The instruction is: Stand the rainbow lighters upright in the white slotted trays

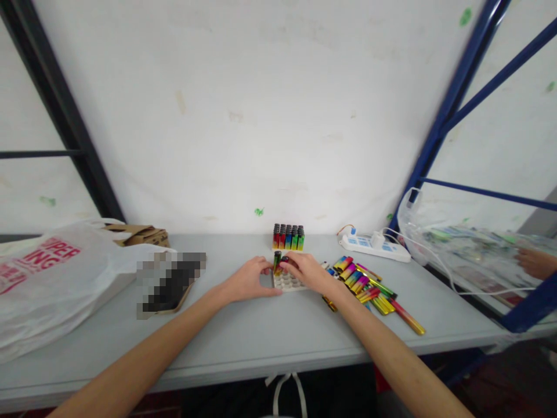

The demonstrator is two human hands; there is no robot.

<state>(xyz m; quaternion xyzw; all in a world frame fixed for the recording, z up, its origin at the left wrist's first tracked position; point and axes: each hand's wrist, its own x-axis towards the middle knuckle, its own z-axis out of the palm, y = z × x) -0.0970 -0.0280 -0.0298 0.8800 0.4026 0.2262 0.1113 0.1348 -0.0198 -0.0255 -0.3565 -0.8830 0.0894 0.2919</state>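
Note:
A pale tray with round holes [285, 283] lies on the table in front of me. A green lighter [277, 259] stands upright in its back left corner. My right hand [308, 270] reaches over the tray from the right, its fingers closed on a dark-topped red lighter [285, 260] beside the green one. At the tray's left side is my left hand [251, 280], with thumb and fingers spread apart. Its fingertips are close to the green lighter, and its thumb lies along the front left corner. My right hand covers part of the tray.
A block of upright lighters [288, 238] stands behind the tray. Shiny coloured lighter sleeves [359, 283] are piled at right, before a power strip [376, 248]. Left are a phone [176, 284] and a plastic bag [73, 278]. Another person's hand [537, 263] shows far right.

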